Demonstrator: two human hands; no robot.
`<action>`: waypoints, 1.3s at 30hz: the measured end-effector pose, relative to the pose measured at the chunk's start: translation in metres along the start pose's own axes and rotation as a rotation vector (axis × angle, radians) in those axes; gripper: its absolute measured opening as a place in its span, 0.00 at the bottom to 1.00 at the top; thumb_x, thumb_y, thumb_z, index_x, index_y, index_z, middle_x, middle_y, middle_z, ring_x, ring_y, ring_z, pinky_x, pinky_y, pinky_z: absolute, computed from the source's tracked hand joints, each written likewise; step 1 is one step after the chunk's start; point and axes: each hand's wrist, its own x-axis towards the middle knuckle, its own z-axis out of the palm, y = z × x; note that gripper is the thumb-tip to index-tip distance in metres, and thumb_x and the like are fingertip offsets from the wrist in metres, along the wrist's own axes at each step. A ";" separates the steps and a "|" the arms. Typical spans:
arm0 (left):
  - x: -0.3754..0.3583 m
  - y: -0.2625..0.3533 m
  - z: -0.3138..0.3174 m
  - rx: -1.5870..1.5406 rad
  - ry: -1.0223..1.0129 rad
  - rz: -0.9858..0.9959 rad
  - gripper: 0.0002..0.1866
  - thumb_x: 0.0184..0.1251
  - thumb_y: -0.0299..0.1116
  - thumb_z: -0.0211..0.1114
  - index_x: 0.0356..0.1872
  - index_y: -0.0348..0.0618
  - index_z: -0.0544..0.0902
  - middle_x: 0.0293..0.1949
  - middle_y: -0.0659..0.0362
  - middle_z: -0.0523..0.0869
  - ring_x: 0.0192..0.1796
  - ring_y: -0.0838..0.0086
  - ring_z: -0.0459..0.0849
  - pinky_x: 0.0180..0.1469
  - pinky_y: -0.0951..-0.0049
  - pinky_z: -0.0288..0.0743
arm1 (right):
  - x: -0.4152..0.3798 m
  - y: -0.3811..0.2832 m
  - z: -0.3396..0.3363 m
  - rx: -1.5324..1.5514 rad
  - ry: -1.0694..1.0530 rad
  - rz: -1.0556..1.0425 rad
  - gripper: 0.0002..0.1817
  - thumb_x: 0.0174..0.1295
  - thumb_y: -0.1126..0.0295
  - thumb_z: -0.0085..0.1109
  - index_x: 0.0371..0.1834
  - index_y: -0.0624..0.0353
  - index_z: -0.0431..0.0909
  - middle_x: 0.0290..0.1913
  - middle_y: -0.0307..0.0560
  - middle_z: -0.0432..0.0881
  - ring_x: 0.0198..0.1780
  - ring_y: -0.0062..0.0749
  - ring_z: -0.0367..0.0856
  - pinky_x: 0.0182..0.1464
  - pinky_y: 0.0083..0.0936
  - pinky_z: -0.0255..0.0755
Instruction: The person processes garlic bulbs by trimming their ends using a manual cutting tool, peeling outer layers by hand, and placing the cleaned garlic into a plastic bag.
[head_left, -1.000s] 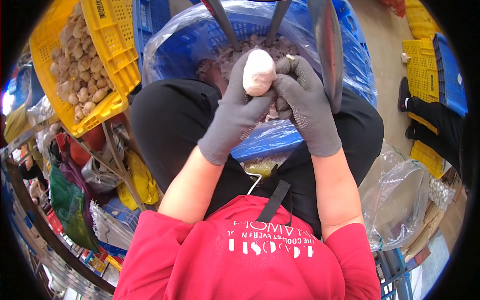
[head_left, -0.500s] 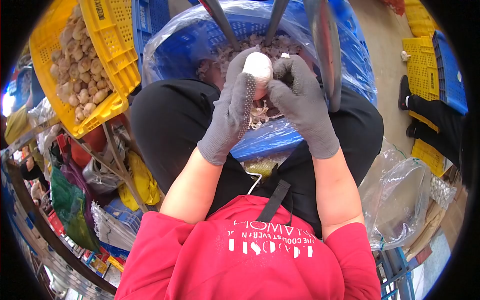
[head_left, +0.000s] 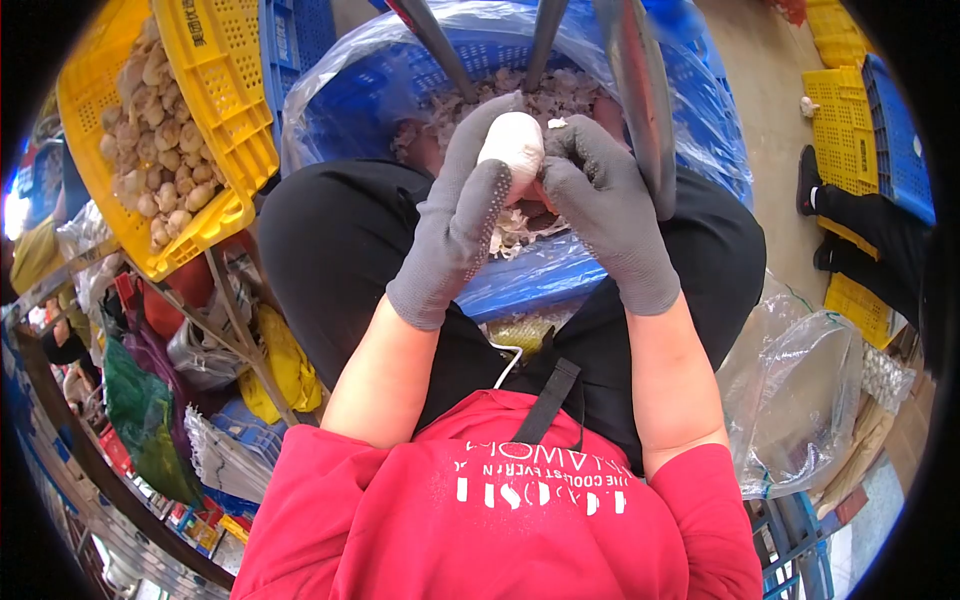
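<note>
My left hand (head_left: 468,175), in a grey glove with dotted grip, is wrapped round a whitish garlic bulb (head_left: 514,153), the thumb lying across its near side. Against the bulb's right side, my gloved right hand (head_left: 605,205) is closed in a pinch. A small white scrap of garlic skin (head_left: 556,123) pokes out at its curled fingers; the fingertips are partly hidden. Below both hands, a blue basket (head_left: 400,85) lined with clear plastic stands between my knees, with loose garlic skins (head_left: 545,95) inside.
Grey metal bars (head_left: 640,100) rise over the basket, close to my right hand. At the left a tilted yellow crate (head_left: 225,110) holds many garlic bulbs (head_left: 165,150). Clear plastic bags (head_left: 790,400) lie at the right, and another person's legs (head_left: 870,240) are beside yellow crates (head_left: 843,130).
The bulb has tilted a little and shifted slightly left and down in my left hand. My right hand has moved slightly down and left, with the white scrap still at its fingers.
</note>
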 end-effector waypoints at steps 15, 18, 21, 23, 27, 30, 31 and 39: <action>0.000 0.007 -0.002 0.257 0.025 -0.028 0.36 0.57 0.44 0.71 0.65 0.40 0.69 0.53 0.55 0.76 0.55 0.71 0.75 0.59 0.72 0.69 | 0.002 0.008 0.004 -0.345 0.160 -0.129 0.10 0.61 0.66 0.59 0.31 0.61 0.73 0.26 0.43 0.74 0.29 0.28 0.75 0.34 0.27 0.71; 0.000 0.011 0.001 0.027 0.085 -0.047 0.35 0.57 0.44 0.71 0.63 0.39 0.70 0.52 0.55 0.77 0.54 0.73 0.77 0.58 0.73 0.70 | -0.001 0.007 0.009 -0.067 0.135 -0.208 0.06 0.62 0.73 0.57 0.37 0.62 0.72 0.31 0.38 0.75 0.34 0.20 0.73 0.38 0.21 0.69; -0.001 0.009 -0.007 0.154 0.084 -0.035 0.36 0.56 0.46 0.73 0.62 0.38 0.72 0.52 0.56 0.78 0.53 0.73 0.77 0.57 0.74 0.71 | 0.000 0.014 0.006 -0.174 0.116 -0.288 0.08 0.61 0.73 0.58 0.41 0.62 0.72 0.33 0.37 0.75 0.36 0.19 0.73 0.41 0.18 0.69; -0.003 0.006 -0.010 0.180 0.037 -0.020 0.37 0.54 0.49 0.74 0.61 0.38 0.73 0.52 0.55 0.78 0.54 0.72 0.77 0.57 0.73 0.71 | -0.001 0.011 0.004 -0.134 0.088 -0.200 0.07 0.60 0.71 0.59 0.37 0.62 0.73 0.31 0.40 0.75 0.33 0.24 0.74 0.38 0.22 0.70; -0.002 0.009 -0.011 0.237 0.024 -0.006 0.37 0.53 0.50 0.75 0.60 0.37 0.74 0.52 0.55 0.78 0.54 0.70 0.77 0.57 0.72 0.70 | 0.000 0.007 0.004 -0.131 0.074 -0.168 0.07 0.58 0.70 0.59 0.33 0.62 0.74 0.28 0.46 0.74 0.30 0.30 0.75 0.35 0.25 0.70; -0.002 0.008 -0.012 0.214 0.039 -0.020 0.36 0.52 0.48 0.75 0.59 0.38 0.75 0.52 0.53 0.78 0.55 0.67 0.77 0.58 0.70 0.70 | 0.000 0.008 0.004 -0.161 0.081 -0.123 0.08 0.57 0.69 0.59 0.33 0.62 0.74 0.29 0.48 0.75 0.31 0.32 0.75 0.35 0.26 0.70; -0.001 0.008 -0.013 0.281 0.024 0.015 0.35 0.53 0.48 0.75 0.59 0.38 0.75 0.52 0.53 0.78 0.55 0.66 0.78 0.58 0.70 0.70 | 0.000 0.007 0.003 -0.160 0.083 -0.123 0.08 0.57 0.69 0.59 0.33 0.62 0.74 0.29 0.48 0.75 0.31 0.32 0.75 0.35 0.26 0.70; 0.004 0.016 -0.009 0.631 0.070 0.233 0.33 0.47 0.34 0.77 0.58 0.42 0.77 0.53 0.52 0.77 0.55 0.62 0.78 0.57 0.68 0.73 | 0.000 0.013 0.002 -0.044 0.042 -0.110 0.11 0.59 0.66 0.61 0.36 0.62 0.74 0.32 0.42 0.74 0.34 0.24 0.74 0.39 0.23 0.71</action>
